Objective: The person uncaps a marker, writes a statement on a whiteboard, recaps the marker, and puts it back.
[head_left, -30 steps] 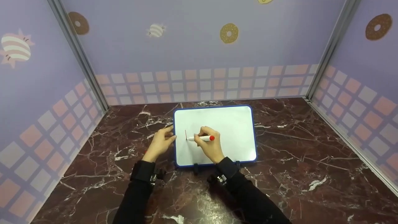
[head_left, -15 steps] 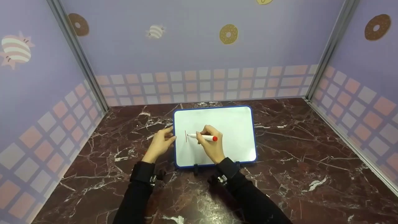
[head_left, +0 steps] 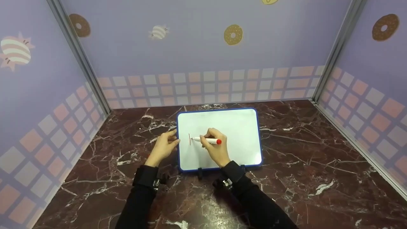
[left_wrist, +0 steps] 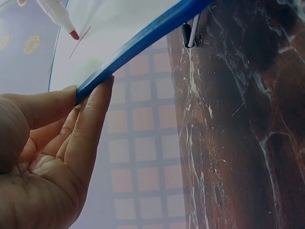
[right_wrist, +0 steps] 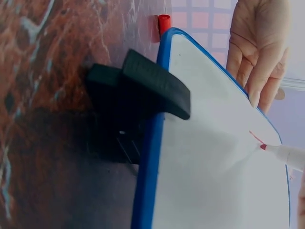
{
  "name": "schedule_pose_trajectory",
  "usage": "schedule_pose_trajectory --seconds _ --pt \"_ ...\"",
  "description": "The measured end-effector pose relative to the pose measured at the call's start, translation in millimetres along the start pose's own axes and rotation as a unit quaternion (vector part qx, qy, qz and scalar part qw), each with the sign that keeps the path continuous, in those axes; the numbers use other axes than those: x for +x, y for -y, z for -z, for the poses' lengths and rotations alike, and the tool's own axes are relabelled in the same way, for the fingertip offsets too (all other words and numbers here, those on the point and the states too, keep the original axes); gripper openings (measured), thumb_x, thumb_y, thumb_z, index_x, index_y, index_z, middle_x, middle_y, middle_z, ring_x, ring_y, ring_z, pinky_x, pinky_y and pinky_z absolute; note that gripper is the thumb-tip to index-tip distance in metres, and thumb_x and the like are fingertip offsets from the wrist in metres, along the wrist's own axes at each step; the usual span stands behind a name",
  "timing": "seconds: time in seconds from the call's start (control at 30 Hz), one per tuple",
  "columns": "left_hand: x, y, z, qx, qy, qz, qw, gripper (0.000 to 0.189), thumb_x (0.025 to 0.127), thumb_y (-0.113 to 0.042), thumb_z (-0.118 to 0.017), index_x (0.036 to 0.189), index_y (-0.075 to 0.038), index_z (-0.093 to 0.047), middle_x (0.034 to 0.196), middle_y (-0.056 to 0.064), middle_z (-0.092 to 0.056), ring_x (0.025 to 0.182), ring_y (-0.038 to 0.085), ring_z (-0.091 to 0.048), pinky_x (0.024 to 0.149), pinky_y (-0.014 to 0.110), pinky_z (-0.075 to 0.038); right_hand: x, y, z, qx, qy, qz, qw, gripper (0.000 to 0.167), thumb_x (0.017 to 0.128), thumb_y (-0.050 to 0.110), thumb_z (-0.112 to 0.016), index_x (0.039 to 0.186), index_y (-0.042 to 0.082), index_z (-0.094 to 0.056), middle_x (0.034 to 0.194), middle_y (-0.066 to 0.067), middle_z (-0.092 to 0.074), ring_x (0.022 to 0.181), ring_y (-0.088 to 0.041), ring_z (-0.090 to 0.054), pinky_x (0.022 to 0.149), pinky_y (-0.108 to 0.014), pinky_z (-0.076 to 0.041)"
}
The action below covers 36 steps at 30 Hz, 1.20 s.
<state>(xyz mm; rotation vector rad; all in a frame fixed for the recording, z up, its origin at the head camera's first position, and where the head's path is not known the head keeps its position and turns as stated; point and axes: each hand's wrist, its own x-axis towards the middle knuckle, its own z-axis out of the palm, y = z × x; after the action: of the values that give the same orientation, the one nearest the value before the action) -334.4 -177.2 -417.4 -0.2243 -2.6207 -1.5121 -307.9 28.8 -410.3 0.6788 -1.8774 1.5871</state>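
Lead: Head view first. What has changed?

Inspector: At frame centre, the blue-framed whiteboard (head_left: 238,133) stands on the marbled table (head_left: 286,184). The right hand (head_left: 217,148) has the marker (head_left: 212,140) in a writing pinch, fingers curled. A second ago the tip was at the foot of the red line (head_left: 189,142), left of centre. The line has since lengthened slightly downward and the tip has risen to beside its middle. Over the last half second, little shift noted.

Lead: Meaning for the work?

Inspector: In my judgement, the upright stroke is complete and the marking is at an early stage; the tip's new place would suit a mark against the line's middle.

Lead: Left wrist view?

Inspector: At left, the left hand (left_wrist: 52,148) pinches the board's edge between thumb and fingers; closed on the frame, the rest of the hand loosely bent. Marker tip and line show upper left. I judge the hold is there to steady the board.

Lead: Right wrist view?

Inspector: Black clip (right_wrist: 155,86) left of centre, over the board's lower edge. Small red cylinder (right_wrist: 164,22) at upper centre, beyond the corner. Marker tip at right, close against the line; contact cannot be told. Only a sliver of the right hand shows there.
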Motion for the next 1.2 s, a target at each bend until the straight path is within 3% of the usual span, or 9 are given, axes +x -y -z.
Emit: schedule_pose_trajectory --seconds 0.23,0.5,0.77,1.2 --pt "1.0 1.6 -0.1 0.005 0.002 0.003 1.0 0.051 0.096 0.002 -0.058 0.144 0.01 -0.042 0.127 0.038 -0.057 0.11 0.046 -0.065 0.081 0.045 -0.063 1.1 2.6 4.6 -0.004 -0.012 0.009 0.9999 0.022 0.084 -0.014 -0.065 0.068 -0.011 -0.05 0.066 -0.023 -0.06 0.05 -0.029 -0.061 0.048 -0.015 -0.048" --pt "-0.5 1.2 1.6 0.002 0.011 0.006 0.9999 0.052 0.096 0.003 -0.057 0.145 0.011 -0.039 0.13 0.04 -0.054 0.113 0.047 -0.063 0.084 0.048 -0.062 2.7 -1.6 5.2 0.019 -0.024 -0.01 0.9995 0.017 0.087 -0.01 -0.066 0.074 -0.011 -0.055 0.073 -0.024 -0.064 0.056 -0.035 -0.064 0.051 -0.014 -0.051" --pt "-0.9 -1.3 0.7 0.004 0.007 0.007 0.9999 0.051 0.096 0.002 -0.057 0.144 0.01 -0.041 0.13 0.038 -0.055 0.114 0.046 -0.063 0.085 0.049 -0.062 2.9 -4.8 3.7 -0.002 -0.02 0.001 0.9998 0.017 0.086 -0.009 -0.069 0.074 -0.009 -0.057 0.074 -0.022 -0.065 0.057 -0.027 -0.065 0.051 -0.015 -0.052" --pt "-1.1 -1.5 -0.3 0.005 -0.001 0.008 1.0 0.051 0.096 0.002 -0.059 0.143 0.01 -0.043 0.125 0.037 -0.059 0.111 0.044 -0.065 0.084 0.048 -0.062 2.1 4.4 5.8 -0.018 0.005 0.018 0.9997 0.026 0.078 -0.019 -0.06 0.061 -0.009 -0.043 0.059 -0.021 -0.056 0.042 -0.012 -0.053 0.043 -0.01 -0.039"
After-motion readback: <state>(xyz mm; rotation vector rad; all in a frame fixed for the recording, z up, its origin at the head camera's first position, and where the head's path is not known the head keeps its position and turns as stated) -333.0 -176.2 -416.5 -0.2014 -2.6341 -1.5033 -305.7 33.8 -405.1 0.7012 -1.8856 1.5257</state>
